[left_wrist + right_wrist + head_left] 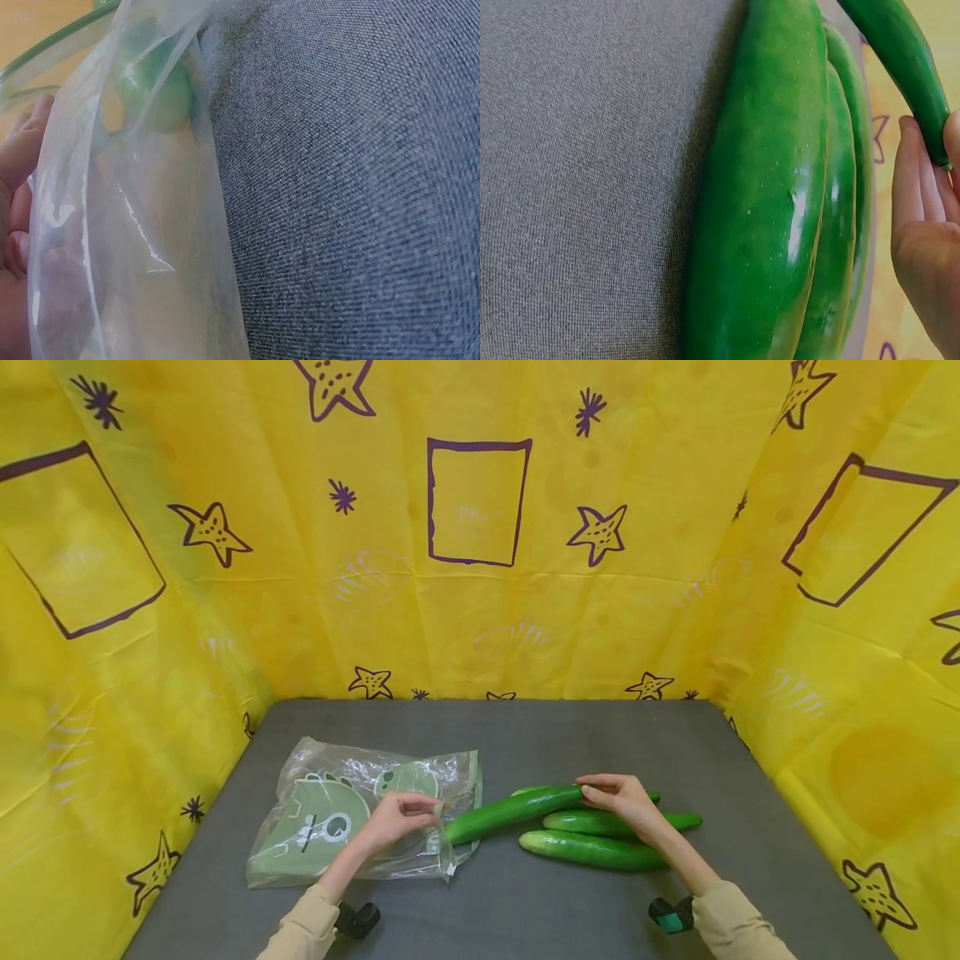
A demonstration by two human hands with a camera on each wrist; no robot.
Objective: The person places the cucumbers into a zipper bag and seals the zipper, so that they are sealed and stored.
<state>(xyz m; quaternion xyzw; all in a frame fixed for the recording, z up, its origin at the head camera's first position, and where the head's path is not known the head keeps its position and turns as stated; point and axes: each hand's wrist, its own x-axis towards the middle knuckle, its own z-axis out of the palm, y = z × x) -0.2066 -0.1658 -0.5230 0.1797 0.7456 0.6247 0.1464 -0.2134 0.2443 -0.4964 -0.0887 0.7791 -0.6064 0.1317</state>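
Note:
A clear zip bag (322, 827) with a green cartoon print lies on the left of the table, its mouth facing right. My left hand (401, 820) pinches the film at that mouth. My right hand (626, 802) holds a long green cucumber (513, 812) by its right end, between thumb and fingers, as the right wrist view also shows. The cucumber's other tip (157, 90) shows through the plastic at the mouth. Below my right hand lie a front cucumber (592, 850), a second cucumber (573, 821) behind it, and a third cucumber (528, 791), mostly hidden.
The grey cloth-covered table (517, 910) runs back to a yellow curtain (480, 627) with purple drawings, which also closes in both sides. A black wrist device (358, 920) sits at the left sleeve and another device (670, 915) at the right one.

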